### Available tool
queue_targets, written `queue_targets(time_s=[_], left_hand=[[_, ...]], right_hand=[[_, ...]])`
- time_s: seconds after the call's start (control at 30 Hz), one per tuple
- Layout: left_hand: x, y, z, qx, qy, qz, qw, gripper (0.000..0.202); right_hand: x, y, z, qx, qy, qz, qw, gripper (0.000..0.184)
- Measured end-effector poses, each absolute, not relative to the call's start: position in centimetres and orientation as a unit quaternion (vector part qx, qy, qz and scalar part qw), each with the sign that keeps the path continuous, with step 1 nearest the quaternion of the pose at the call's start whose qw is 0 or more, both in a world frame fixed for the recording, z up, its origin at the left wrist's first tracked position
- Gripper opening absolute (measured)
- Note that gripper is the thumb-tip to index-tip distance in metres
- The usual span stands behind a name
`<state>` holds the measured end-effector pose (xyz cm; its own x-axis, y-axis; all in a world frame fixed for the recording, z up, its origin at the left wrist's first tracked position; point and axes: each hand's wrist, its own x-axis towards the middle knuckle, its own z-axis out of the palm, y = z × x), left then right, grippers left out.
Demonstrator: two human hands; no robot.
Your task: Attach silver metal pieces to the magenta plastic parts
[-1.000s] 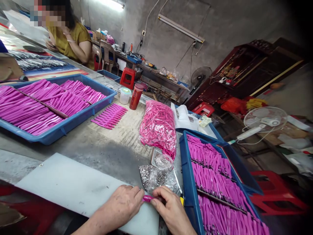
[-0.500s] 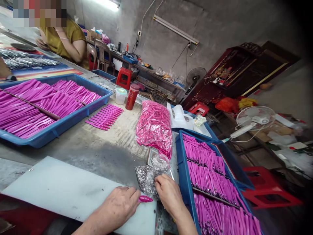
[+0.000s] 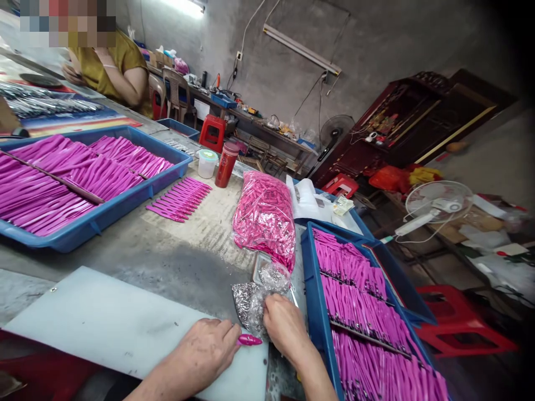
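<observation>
We've got smooth, glossy plastic on the near pink piece point(image 3: 249, 340), with a matt white plastic board point(image 3: 108, 320) under it. Small pins point(image 3: 242, 299): shiny metal. Pink-filled bag point(image 3: 264, 214): crinkled, glossy clear film. Left tray point(image 3: 75, 236): smooth blue plastic. Tabletop point(image 3: 179, 262): matt, worn. Far wall point(image 3: 384, 33) looks rough, matt to us.

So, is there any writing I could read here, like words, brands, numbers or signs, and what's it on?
None can be read.
Red tumbler: small marks on its side, too blurred to read.
Clear bag of pink pieces: a faint dark patch, perhaps print, not legible.
Magenta piece in the left hand: no lettering can be made out.
</observation>
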<state>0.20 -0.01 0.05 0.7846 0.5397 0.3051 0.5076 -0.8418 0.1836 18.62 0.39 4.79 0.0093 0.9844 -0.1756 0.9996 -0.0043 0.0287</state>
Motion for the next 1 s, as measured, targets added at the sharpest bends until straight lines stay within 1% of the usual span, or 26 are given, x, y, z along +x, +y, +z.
queue_targets(time_s=[0.17,0.37,0.43,0.5,0.6,0.77,0.87,1.0], left_hand=[[0.3,-0.1,0.1,0.942,0.285,0.172,0.050,0.007],[0.2,-0.1,0.3,0.939,0.284,0.187,0.052,0.008],[0.2,-0.1,0.4,0.938,0.285,0.187,0.056,0.007],[0.2,-0.1,0.3,0.939,0.286,0.184,0.059,0.008],[0.2,-0.1,0.3,0.941,0.285,0.170,0.060,0.009],[0.2,0.0,0.3,0.946,0.278,0.155,0.062,0.009],[0.1,0.0,0.4,0.947,0.278,0.149,0.066,0.011],[0.1,-0.1,0.4,0.946,0.280,0.151,0.069,0.010]], right_hand=[[19.4,-0.2,5.5,0.710,0.699,-0.081,0.031,0.026],[19.7,-1.8,6.9,0.702,0.684,-0.178,-0.088,0.022],[19.5,-2.7,7.1,0.698,0.681,-0.207,-0.078,0.021],[19.2,-3.5,7.0,0.699,0.680,-0.219,-0.043,0.021],[18.8,-4.6,6.2,0.701,0.679,-0.217,0.006,0.022],[18.1,-5.4,4.5,0.706,0.679,-0.198,0.044,0.022],[18.1,-5.7,3.5,0.706,0.685,-0.178,0.035,0.021],[18.9,-6.3,2.2,0.679,0.713,-0.174,-0.038,0.021]])
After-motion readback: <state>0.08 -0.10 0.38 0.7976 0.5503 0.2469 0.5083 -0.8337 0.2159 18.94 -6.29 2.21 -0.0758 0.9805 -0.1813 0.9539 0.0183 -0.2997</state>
